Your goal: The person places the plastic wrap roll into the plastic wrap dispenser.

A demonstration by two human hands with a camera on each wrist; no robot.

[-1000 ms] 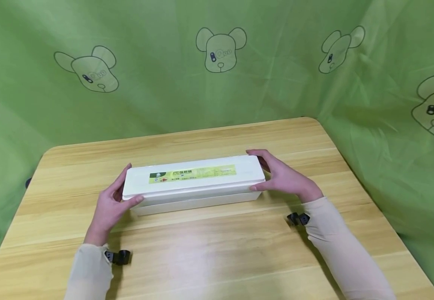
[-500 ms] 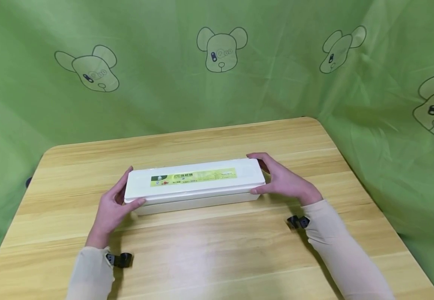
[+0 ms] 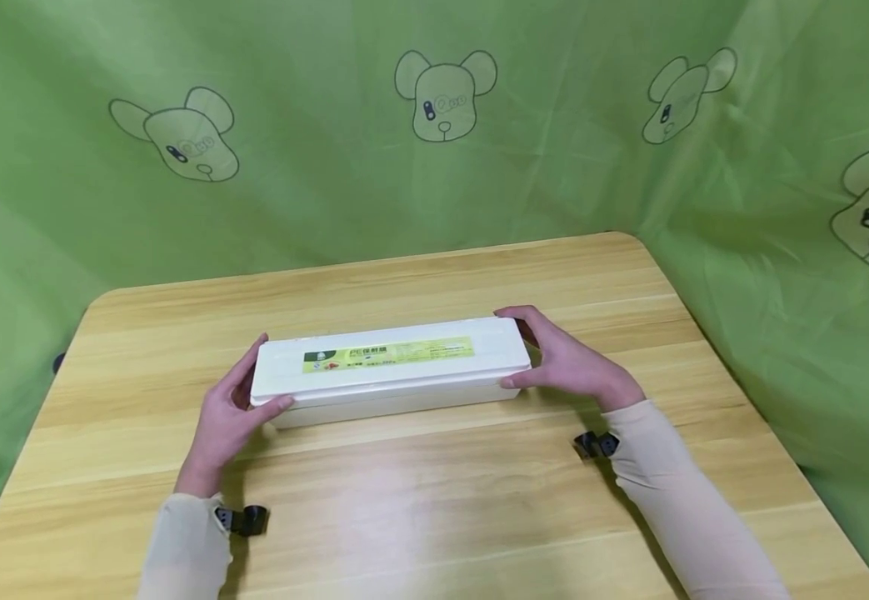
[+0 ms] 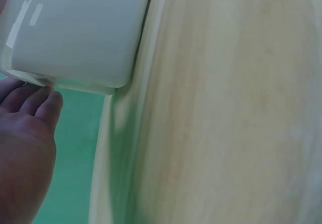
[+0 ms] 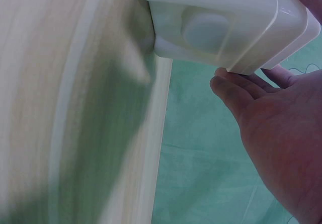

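Observation:
A long white cling film box [image 3: 404, 407] lies on the wooden table, its white lid [image 3: 397, 379] on top with a yellow-green label [image 3: 387, 354]. At its left end my left hand [image 3: 218, 421] holds the lid, thumb on the front edge and fingers round the back. My right hand [image 3: 572, 362] grips the other end in the same way. The left wrist view shows the box's end [image 4: 75, 38] beside the left fingers [image 4: 48, 108]. From the right wrist, the opposite end [image 5: 201, 30] shows a round recess, with fingers [image 5: 236, 90] along its far side. The inside is hidden.
The light wood table [image 3: 441, 500] has rounded far corners. Green cloth [image 3: 314, 167] printed with bear outlines hangs behind and to the right. Black wrist devices [image 3: 245, 521] sit by both sleeves.
Between both hands, the lid has come down onto the box, narrowing the visible front wall step beneath it. The left hand has shifted slightly right; the box base stays in place.

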